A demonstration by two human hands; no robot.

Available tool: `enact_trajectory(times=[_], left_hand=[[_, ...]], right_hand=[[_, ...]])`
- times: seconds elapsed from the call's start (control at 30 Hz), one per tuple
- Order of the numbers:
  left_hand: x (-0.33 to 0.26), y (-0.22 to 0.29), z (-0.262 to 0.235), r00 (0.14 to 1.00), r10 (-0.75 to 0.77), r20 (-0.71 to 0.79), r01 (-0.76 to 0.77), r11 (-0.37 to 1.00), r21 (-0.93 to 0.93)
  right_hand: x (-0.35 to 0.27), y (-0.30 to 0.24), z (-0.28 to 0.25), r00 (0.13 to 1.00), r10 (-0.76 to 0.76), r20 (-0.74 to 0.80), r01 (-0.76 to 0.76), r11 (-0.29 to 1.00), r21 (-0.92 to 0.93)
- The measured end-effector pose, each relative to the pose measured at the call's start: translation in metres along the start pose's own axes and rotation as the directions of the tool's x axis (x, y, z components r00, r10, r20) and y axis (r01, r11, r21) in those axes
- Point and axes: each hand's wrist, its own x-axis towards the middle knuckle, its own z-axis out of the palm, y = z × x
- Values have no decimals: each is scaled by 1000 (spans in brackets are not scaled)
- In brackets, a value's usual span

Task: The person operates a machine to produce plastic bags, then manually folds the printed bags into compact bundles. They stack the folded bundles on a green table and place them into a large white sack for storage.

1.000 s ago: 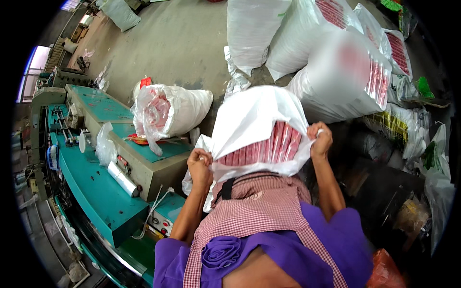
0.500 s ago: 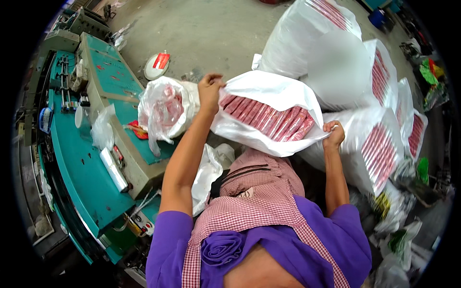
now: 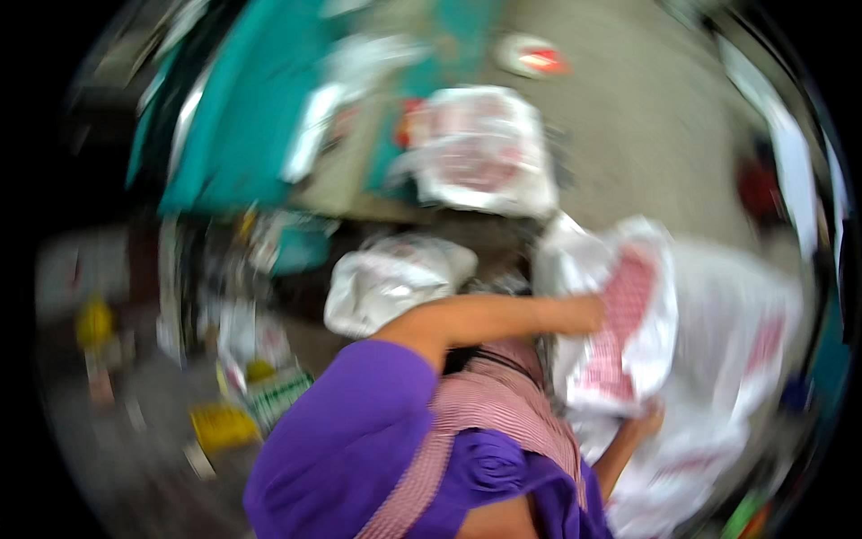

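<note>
The picture is blurred by fast head motion. A white plastic bag packed with red-and-white items [image 3: 620, 332] sits at the right, resting against larger white sacks [image 3: 736, 359]. My left hand [image 3: 579, 314] reaches across and grips the bag's upper edge. My right hand [image 3: 646, 420] holds its lower edge from below. My purple sleeves and a checked pink apron fill the lower middle.
A teal machine [image 3: 242, 135] stands at the upper left with a filled white bag [image 3: 480, 148] beside it. A crumpled white bag [image 3: 391, 278] lies in the middle. Yellow and green small things [image 3: 242, 404] lie on the floor at the lower left. Grey concrete floor [image 3: 646, 117] shows at top right.
My head has swung sharply, so the view is rotated and smeared. The bag has gone from in front of me down to the right against the sacks, both hands still on it.
</note>
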Motion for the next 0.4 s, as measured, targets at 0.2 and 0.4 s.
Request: enact_trajectory(times=[0.2, 0.4], left_hand=[[-48, 76, -37, 868, 87, -489, -88, 996, 21], [-278, 80, -74, 730, -335, -595, 323, 937, -132]], right_hand=[[18, 38, -26, 998, 55, -37, -62, 965, -254], [22, -274, 44, 758, -563, -329, 652, 657, 378]])
